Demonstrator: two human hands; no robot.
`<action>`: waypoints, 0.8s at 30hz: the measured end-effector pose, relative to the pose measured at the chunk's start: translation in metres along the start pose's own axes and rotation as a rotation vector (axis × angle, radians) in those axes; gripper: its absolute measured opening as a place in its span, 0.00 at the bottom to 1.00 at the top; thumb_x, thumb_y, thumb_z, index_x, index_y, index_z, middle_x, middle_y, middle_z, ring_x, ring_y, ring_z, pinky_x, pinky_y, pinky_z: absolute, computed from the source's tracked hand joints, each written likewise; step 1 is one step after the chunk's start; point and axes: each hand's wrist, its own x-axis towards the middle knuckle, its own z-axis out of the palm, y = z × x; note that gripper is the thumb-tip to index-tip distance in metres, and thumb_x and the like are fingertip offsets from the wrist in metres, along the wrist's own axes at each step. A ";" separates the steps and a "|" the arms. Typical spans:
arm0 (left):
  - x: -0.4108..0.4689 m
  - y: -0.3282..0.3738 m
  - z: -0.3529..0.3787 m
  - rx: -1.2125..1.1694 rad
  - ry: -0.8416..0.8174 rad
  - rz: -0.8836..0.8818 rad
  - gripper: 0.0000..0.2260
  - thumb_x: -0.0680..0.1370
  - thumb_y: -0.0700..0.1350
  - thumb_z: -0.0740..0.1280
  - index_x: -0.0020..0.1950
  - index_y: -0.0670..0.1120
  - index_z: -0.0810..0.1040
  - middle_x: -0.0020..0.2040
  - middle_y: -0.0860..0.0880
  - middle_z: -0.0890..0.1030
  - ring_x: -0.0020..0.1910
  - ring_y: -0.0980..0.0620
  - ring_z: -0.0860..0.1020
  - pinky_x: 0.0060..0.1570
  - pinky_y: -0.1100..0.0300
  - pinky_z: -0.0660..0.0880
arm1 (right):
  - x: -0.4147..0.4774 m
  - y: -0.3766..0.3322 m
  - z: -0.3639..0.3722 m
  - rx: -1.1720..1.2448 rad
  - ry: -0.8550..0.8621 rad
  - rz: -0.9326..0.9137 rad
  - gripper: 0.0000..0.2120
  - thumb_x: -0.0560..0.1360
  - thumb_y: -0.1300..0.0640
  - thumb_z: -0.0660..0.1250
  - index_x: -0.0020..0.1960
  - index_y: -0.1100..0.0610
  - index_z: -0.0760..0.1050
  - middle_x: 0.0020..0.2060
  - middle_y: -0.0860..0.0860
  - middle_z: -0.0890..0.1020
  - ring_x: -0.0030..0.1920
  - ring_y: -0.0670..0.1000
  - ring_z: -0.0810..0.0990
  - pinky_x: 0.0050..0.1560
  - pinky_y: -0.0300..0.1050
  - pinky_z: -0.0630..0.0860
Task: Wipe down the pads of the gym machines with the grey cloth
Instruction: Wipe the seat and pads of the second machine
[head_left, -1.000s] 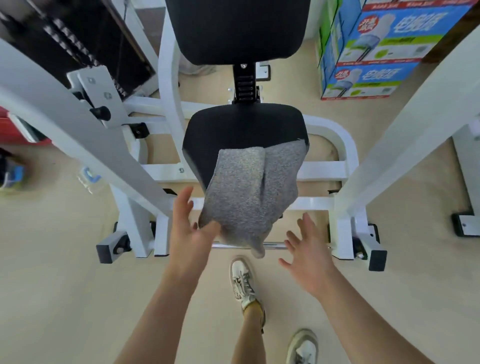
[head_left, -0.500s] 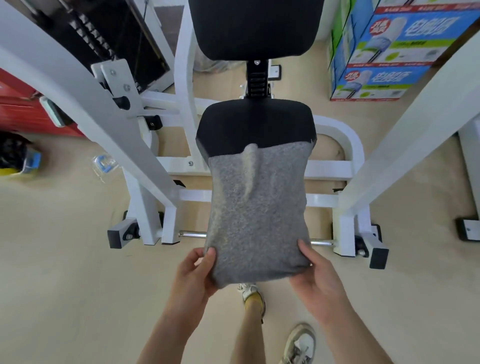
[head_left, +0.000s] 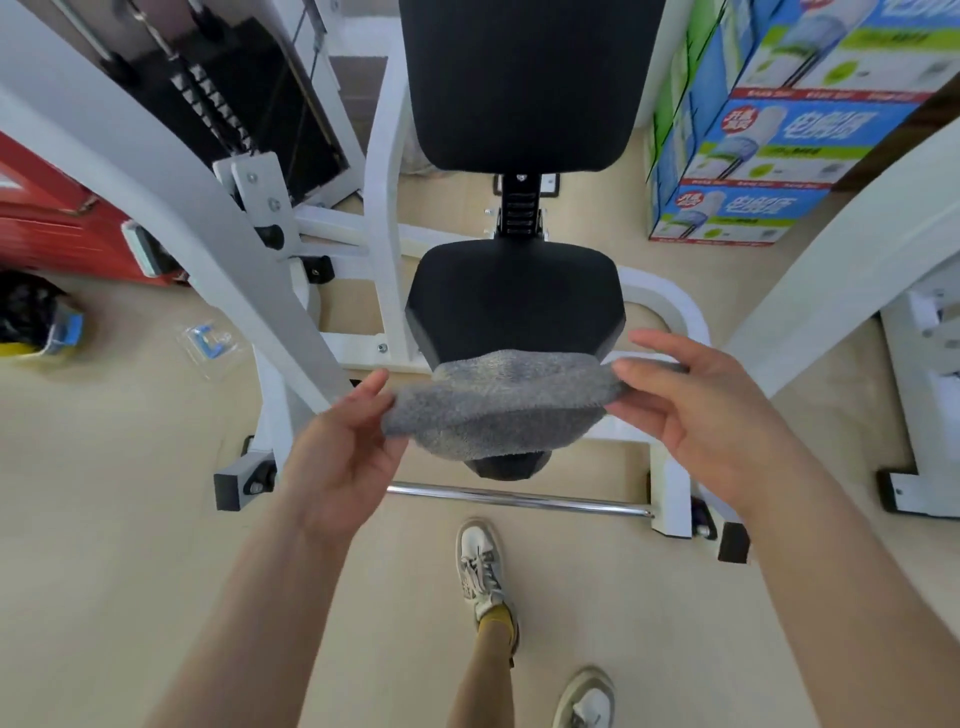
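The cloth (head_left: 498, 410) is lying bunched across the seat pad (head_left: 514, 301) front. The left hand (head_left: 343, 457) and right hand (head_left: 711, 415) are each pinching an end in their grip. Wiping is apparently just starting, and the back pad (head_left: 524, 83) is probably waiting its turn.

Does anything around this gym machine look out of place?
One thing: a small clear packet with something blue inside lies loose on the floor beside the machine's white frame. Nothing looks spilled or broken.

Hands (head_left: 343, 452) pinch grey cloth (head_left: 498, 410) (by seat pad (head_left: 514, 301))
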 end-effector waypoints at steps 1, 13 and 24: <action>0.010 0.005 0.002 0.007 0.023 -0.046 0.09 0.79 0.35 0.61 0.59 0.37 0.75 0.52 0.40 0.80 0.47 0.49 0.82 0.43 0.60 0.82 | 0.010 -0.007 0.002 -0.039 -0.010 0.041 0.27 0.73 0.64 0.70 0.69 0.58 0.67 0.53 0.59 0.81 0.46 0.56 0.85 0.48 0.46 0.82; 0.053 -0.027 -0.013 1.052 0.212 0.553 0.30 0.70 0.32 0.70 0.67 0.56 0.69 0.64 0.53 0.69 0.61 0.55 0.70 0.55 0.59 0.70 | 0.064 0.077 0.033 -0.905 0.111 -0.110 0.32 0.68 0.40 0.71 0.68 0.41 0.61 0.60 0.51 0.72 0.60 0.53 0.74 0.58 0.57 0.77; 0.070 -0.078 0.011 0.817 0.029 0.295 0.22 0.81 0.52 0.56 0.75 0.53 0.57 0.68 0.53 0.72 0.64 0.55 0.72 0.60 0.62 0.66 | 0.094 0.081 0.090 -1.945 -0.205 -0.582 0.30 0.78 0.40 0.42 0.72 0.55 0.62 0.76 0.60 0.58 0.77 0.59 0.54 0.72 0.60 0.57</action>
